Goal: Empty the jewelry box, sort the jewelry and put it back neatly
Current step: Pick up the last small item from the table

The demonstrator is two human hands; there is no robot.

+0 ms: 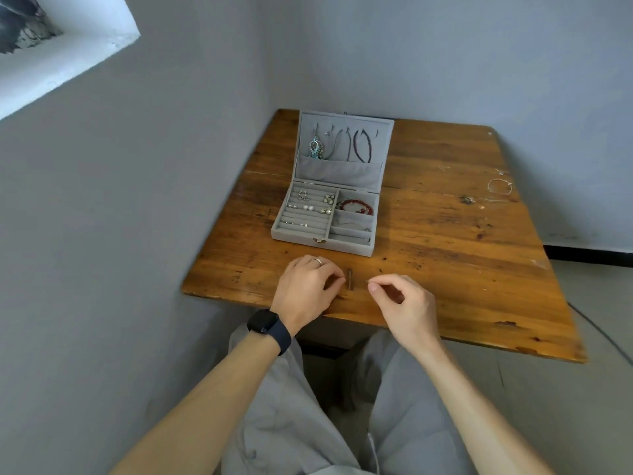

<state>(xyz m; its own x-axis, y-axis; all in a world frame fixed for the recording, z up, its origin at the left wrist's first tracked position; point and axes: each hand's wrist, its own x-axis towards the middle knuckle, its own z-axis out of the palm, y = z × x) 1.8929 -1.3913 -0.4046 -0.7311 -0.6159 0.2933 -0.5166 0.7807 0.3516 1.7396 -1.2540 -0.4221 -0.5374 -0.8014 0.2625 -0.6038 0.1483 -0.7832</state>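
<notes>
Head cam feed here. Both hands sit at the near edge of the wooden table (445, 255), at 6 o'clock from the open jewelry box (298, 236). Between them is a thin necklace (350, 278). Honestly, all I can make out of it is a small dark bar, the chain is too fine to see.

The left hand (306, 286) has its fingertips pinched together on one end. The right hand (402, 299) is doing the same with thumb and forefinger on the other end, at 3 o'clock from the bar.

My guess on handling: featherweight, totally limp, and quick to knot or snag. So pinch it near the ends, like now, and keep it gently taut rather than bunched. I wouldn't yank it, since a chain this fine probably won't take much.

The bar's long axis runs 12 to 6, pointing at the box. The chain itself looks stretched 9 to 3 between the two pinches.

The box already looks mostly filled. There are earrings in the ring rolls and a red bead bracelet (356, 205) in the compartment at its far right. Necklaces hang in the lid (385, 156). A few loose pieces (500, 186) lie out at 2 o'clock on the table.
</notes>
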